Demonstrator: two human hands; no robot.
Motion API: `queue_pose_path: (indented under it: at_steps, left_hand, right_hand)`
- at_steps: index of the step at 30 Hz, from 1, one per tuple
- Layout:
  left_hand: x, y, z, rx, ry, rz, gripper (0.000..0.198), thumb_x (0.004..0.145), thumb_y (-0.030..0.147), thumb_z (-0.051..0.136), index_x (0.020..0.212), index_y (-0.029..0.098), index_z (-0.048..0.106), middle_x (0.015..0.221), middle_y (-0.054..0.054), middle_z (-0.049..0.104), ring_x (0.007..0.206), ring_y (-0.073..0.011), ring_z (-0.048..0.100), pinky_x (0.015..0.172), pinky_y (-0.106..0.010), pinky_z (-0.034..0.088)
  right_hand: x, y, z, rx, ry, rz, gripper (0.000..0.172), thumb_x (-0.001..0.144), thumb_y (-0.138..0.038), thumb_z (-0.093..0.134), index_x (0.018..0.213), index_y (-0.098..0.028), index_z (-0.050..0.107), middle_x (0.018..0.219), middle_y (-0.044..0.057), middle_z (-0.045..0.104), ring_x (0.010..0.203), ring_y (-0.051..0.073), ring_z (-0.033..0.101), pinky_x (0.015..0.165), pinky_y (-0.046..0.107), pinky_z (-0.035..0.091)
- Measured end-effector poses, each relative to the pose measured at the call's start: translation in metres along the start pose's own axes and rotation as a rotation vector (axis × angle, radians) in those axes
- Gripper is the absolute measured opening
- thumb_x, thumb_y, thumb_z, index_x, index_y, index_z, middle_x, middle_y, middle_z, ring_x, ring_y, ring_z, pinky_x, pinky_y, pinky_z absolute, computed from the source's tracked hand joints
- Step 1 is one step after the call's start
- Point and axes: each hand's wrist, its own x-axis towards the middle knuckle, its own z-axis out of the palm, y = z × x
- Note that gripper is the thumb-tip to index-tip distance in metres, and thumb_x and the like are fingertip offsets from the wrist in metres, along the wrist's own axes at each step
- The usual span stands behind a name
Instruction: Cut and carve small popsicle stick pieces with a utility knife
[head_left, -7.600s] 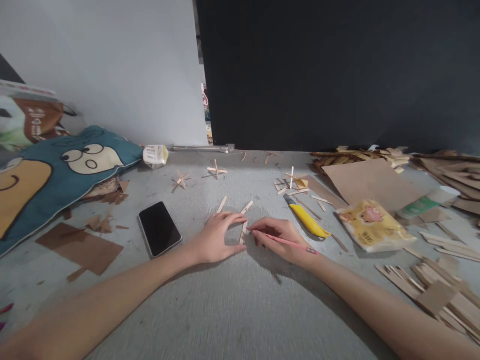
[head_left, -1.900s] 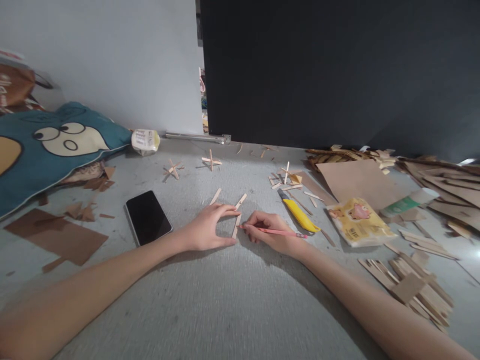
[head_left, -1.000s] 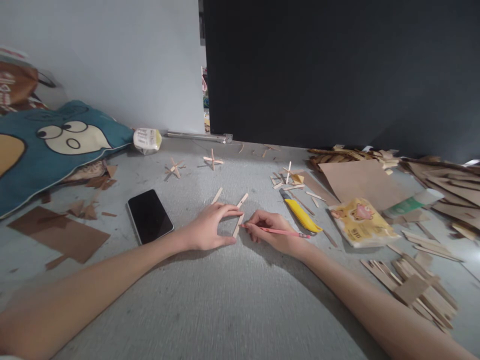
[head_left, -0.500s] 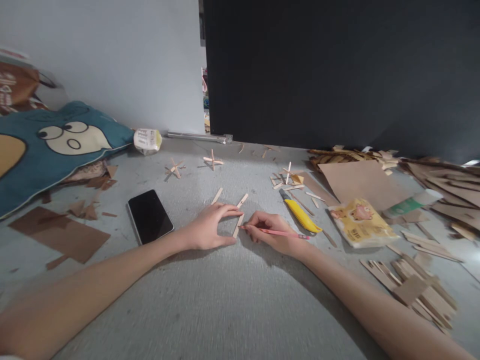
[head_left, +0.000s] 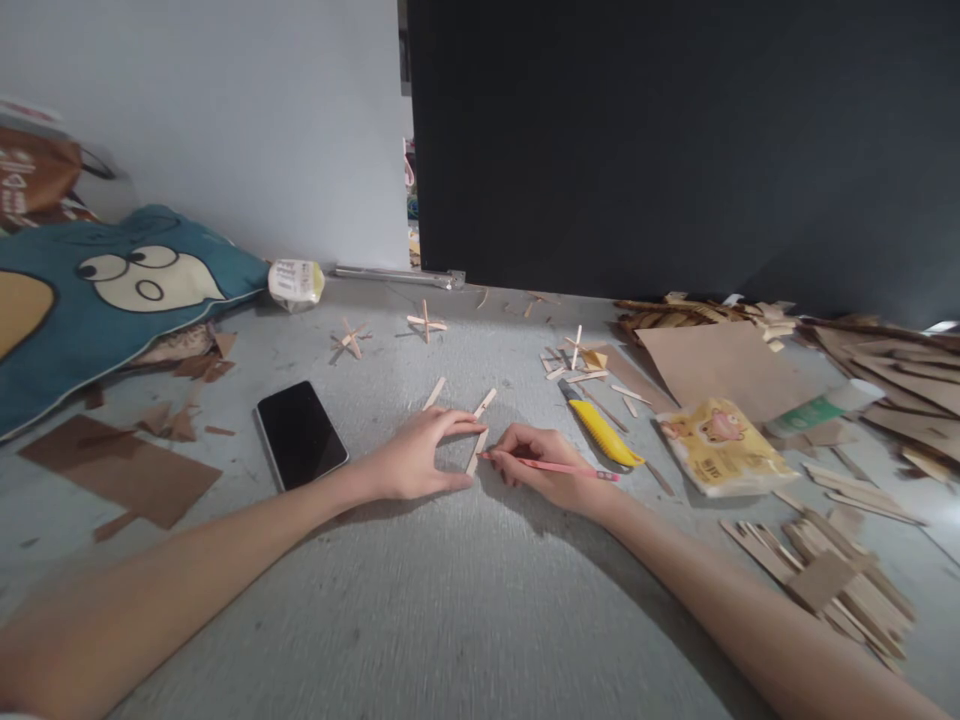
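Single head-worn view, looking forward and down across the tabletop, fairly near, apparently blurred toward the sides

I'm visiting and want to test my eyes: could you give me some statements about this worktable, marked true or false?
1. The right hand holds a pink pencil. True.
2. The left hand is a clenched fist. False: it is spread open at a wooden stick.
3. The yellow cutter is in neither hand. True.
4. The blue pillow is on the right. False: it is on the left.
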Motion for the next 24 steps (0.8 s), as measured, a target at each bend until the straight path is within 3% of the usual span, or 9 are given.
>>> queue_pose_path:
  at_steps: [24]
  left_hand:
    - [0.0009, -0.004, 0.001, -0.005, -0.005, -0.003, 0.068, 0.082, 0.039, 0.08, 0.144, 0.025, 0.056, 0.15, -0.013, 0.062, 0.141, -0.0354, 0.05, 0.116, -0.053, 0.035]
  right_hand:
    - [-0.0003, 0.0012, -0.0025, -0.023, -0.025, 0.0, 0.029, 0.094, -0.046, 0.062, 0.079, -0.021, 0.059, 0.065, -0.001, 0.062, 0.058, 0.012, 0.053, 0.056, 0.025, 0.041]
